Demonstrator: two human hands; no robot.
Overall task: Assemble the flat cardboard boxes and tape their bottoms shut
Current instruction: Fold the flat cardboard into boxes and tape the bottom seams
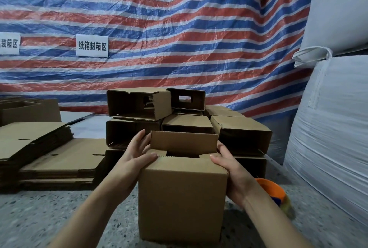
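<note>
A brown cardboard box stands upright on the speckled floor in front of me, with its top end facing up. My left hand holds its upper left edge, thumb on the near flap. My right hand grips the upper right edge in the same way. The far flap stands up; the near flap is folded inward, leaving a dark gap between them. An orange tape dispenser lies on the floor behind my right wrist, partly hidden.
Several assembled boxes are piled just behind the one I hold. Stacks of flat cardboard lie at the left. Large white sacks fill the right side. A striped tarp hangs behind.
</note>
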